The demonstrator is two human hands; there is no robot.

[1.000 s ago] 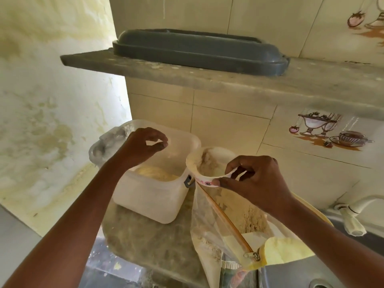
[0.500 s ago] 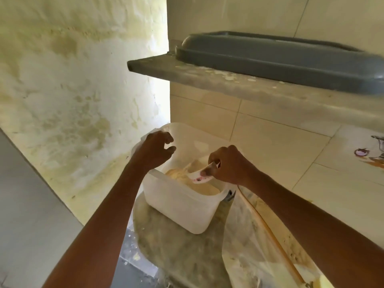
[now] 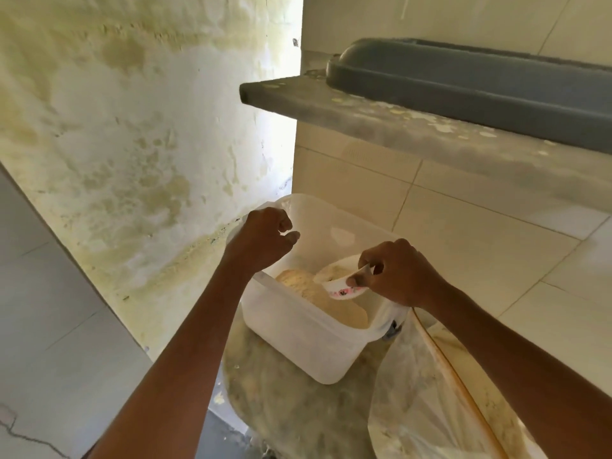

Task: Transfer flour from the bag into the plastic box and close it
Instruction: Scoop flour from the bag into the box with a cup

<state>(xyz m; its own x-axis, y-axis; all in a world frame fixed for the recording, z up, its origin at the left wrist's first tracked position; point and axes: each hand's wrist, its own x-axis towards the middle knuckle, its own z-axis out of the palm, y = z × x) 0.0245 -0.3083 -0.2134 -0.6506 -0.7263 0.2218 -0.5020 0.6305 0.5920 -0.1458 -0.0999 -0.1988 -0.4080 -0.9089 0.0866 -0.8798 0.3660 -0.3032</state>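
Right hand (image 3: pixel 399 276) pinches a small white bowl (image 3: pixel 344 286), tipped over the open plastic box (image 3: pixel 318 339) on the table (image 3: pixel 298 409); flour (image 3: pixel 314 289) heaped inside. Left hand (image 3: pixel 265 240) curled at the far rim, probably gripping it. Flour bag (image 3: pixel 430 399) just right of the box.

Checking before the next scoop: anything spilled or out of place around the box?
Yes. Flour dusts the counter around the plastic box, and pale flecks lie on the shelf above. The scoop in the right hand is tipped inside the box, not over the rim.
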